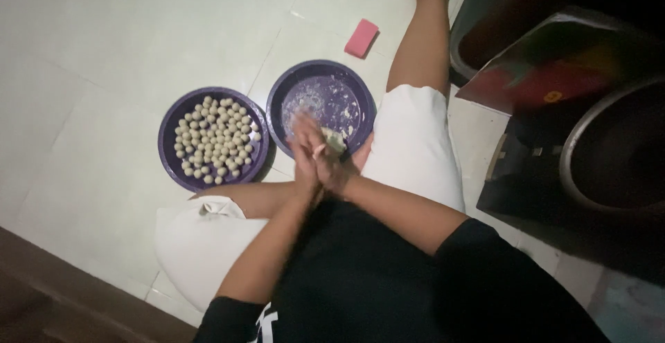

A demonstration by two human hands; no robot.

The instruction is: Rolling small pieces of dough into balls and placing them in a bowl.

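Left hand [305, 150] and right hand [331, 163] pressed together, palms rolling a dough lump [334, 140], over near rim of floury purple basin [321, 105]. Left of that basin: purple basin of dough balls [213, 139].

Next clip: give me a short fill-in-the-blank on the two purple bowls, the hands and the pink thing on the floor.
1. The small dough balls fill the purple bowl on the ____ of the picture.
2. The left hand and right hand are pressed ____ over the other bowl.
3. That other bowl holds only smears and crumbs of ____.
4. The pink sponge lies on the tiled ____.

Missing words: left; together; dough; floor
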